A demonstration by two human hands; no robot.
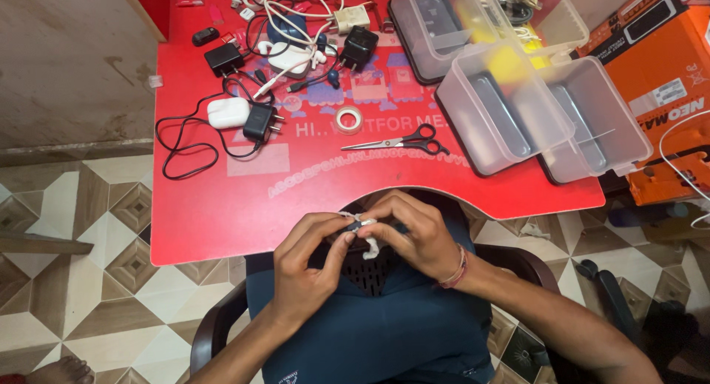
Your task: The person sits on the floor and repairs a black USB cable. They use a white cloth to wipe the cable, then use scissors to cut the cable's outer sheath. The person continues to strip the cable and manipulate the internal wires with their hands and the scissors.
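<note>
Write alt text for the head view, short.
Seen from above, a seated person's left hand and right hand pinch a small white item together over their lap, at the edge of a red table. On it lie scissors, a tape roll, chargers with cables and clear plastic boxes.

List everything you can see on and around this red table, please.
Table: one, red, centre.
Scissors: one, black-handled, mid-table.
Tape roll: one, pale, beside scissors.
Plastic tubs: several, clear, right side.
Chargers and cables: several, black and white, far left.
Orange box: one, far right.
Small white part: one, pinched between both hands.
Left hand: fingertips on the part.
Right hand: fingertips on the part.
</note>
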